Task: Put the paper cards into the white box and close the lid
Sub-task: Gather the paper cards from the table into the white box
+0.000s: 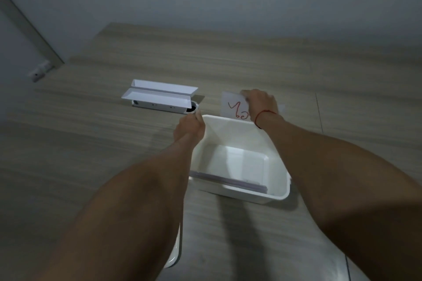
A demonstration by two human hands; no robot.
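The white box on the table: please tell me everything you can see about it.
The white box looks like smooth plastic, rectangular with rounded corners and a rolled rim. It stands upright and open on the wooden table, with no lid on it. Inside, thin pale cards lie against the near wall; the rest of the bottom is bare. The left hand grips its far left corner. The right hand holds a paper card with red writing just behind the far rim.

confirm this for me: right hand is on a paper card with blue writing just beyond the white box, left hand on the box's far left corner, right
Not quite: the writing on the paper card is red, not blue, as the head view shows. The rest holds: the right hand is on it just beyond the white box, and the left hand is at the far left corner.
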